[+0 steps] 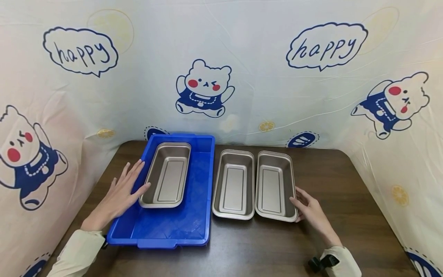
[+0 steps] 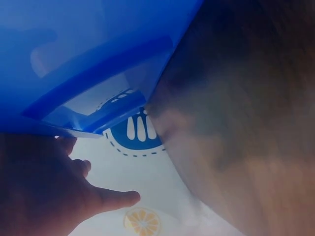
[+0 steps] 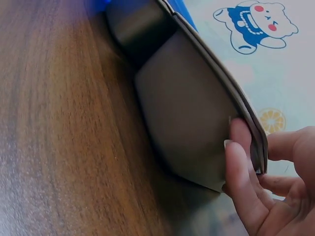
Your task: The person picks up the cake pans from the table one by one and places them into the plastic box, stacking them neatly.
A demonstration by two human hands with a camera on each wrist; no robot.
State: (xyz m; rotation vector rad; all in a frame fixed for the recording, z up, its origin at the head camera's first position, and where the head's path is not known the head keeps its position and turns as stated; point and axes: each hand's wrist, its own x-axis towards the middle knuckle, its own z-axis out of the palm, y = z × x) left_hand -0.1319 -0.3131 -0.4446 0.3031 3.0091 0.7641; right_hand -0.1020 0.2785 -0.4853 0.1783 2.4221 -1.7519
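Observation:
Three metal loaf pans are in the head view. The left loaf pan (image 1: 169, 179) lies inside a blue tray (image 1: 173, 227), against its left side. My left hand (image 1: 121, 192) is at the tray's left rim, fingers extended and thumb reaching toward that pan's edge; whether the thumb touches it I cannot tell. To the right of the tray, the middle loaf pan (image 1: 233, 188) stands on the table close beside the right loaf pan (image 1: 275, 184). With my right hand (image 1: 313, 211) I pinch the right pan's outer rim, as the right wrist view also shows.
The brown table (image 1: 328, 177) carries the tray and the pans. A pale printed cloth (image 1: 256, 80) with bears and lettering hangs behind and along both sides. Tray and middle pan stand side by side with a narrow gap.

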